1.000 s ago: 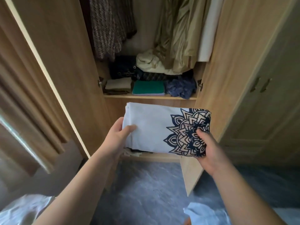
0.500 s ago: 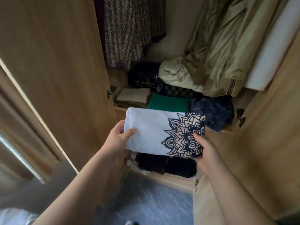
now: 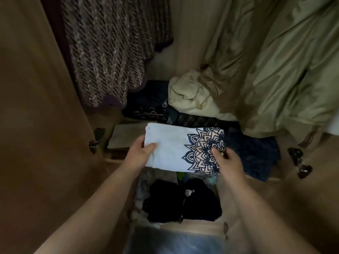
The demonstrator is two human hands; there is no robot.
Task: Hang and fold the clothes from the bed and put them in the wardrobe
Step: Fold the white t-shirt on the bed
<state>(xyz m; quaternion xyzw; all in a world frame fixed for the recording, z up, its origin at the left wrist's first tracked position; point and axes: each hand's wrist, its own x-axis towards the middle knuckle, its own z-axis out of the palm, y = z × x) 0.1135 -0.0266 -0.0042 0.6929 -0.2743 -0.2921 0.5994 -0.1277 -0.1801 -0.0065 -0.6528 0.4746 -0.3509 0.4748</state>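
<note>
I see left hand (image 3: 141,153), right hand (image 3: 227,160) pinching opposite ends of folded white mandala-print shirt (image 3: 172,145), long axis sideways, wooden shelf (image 3: 111,160) just beyond.

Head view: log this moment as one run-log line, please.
step: placing shirt | left hand: grips plain end | right hand: grips printed end | shirt: folded, flat, over shelf | release: not yet

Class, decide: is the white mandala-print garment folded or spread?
Folded: the white mandala-print garment forms a compact rectangle, gripped at its ends by the left hand and right hand.
</note>
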